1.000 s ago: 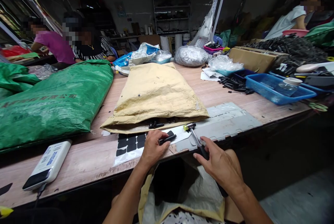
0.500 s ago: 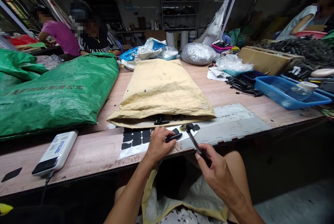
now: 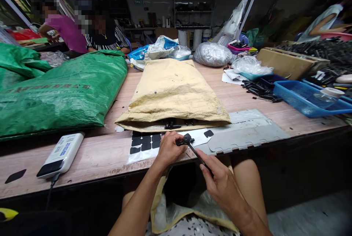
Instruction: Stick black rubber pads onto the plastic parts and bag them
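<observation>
At the table's front edge my left hand (image 3: 171, 148) is closed on a small black part (image 3: 180, 142), pinched between thumb and fingers. My right hand (image 3: 217, 171) wraps round the handle of a small hammer (image 3: 195, 150). The hammer's dark head lies over the black part, close to my left fingertips; whether they touch is hard to tell. Beneath and beside my left hand is a white sheet with black stickers (image 3: 145, 142). Just behind it, a yellow woven sack (image 3: 176, 93) lies with its mouth towards me, black parts showing inside.
A green sack (image 3: 60, 93) and a white power bank (image 3: 62, 153) with a cable are on the left. A grey board (image 3: 247, 129) lies right of my hands. Farther right are a blue tray (image 3: 305, 100) and piled black parts (image 3: 261, 91). Three people sit around.
The hammer head has moved left and down onto the black part, and my right hand has come nearer my left. The camera view has shifted slightly.
</observation>
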The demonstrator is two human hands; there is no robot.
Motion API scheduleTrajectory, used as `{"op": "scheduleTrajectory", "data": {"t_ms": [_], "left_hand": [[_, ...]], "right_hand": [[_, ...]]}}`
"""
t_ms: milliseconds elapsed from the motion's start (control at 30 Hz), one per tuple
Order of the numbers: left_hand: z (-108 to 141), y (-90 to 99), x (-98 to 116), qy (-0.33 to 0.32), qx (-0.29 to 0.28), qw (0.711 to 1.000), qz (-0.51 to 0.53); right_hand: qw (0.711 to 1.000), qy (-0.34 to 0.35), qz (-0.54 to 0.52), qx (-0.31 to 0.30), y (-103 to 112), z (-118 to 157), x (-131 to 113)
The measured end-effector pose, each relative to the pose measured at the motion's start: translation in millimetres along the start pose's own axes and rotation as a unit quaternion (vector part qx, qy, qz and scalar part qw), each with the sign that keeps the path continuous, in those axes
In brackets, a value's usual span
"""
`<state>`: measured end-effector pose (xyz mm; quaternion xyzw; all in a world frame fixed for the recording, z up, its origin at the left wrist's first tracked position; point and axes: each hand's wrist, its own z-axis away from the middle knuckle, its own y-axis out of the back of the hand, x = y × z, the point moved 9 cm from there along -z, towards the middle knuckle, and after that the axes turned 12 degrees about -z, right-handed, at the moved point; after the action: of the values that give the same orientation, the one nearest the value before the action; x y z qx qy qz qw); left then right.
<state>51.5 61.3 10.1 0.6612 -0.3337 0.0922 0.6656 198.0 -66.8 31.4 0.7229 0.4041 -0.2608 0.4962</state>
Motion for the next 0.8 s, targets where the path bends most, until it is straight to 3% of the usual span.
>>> {"op": "scheduleTrajectory", "data": {"t_ms": [200,400,500,667,800], "left_hand": [[1,0.9,1,-0.006,0.012,1.0,0.002],[1,2.4,2,0.0,0.019,1.0,-0.004],[2,2.3,3,-0.009,0.02,1.0,-0.01],[2,1.4,2,-0.024,0.019,0.999,-0.011],[2,-0.6,0,-0.037,0.004,0.999,-0.001]], "right_hand": [[0.999,0.003,-0.009,0.051,15,0,-1],[0.999,-0.031,0.004,0.025,13,0,9],[0.998,-0.035,0.007,0.052,24,-2,13],[0.982,-0.085,0.142,0.095,55,-6,29],[0.955,-0.095,0.266,0.089,64,-6,40]]}}
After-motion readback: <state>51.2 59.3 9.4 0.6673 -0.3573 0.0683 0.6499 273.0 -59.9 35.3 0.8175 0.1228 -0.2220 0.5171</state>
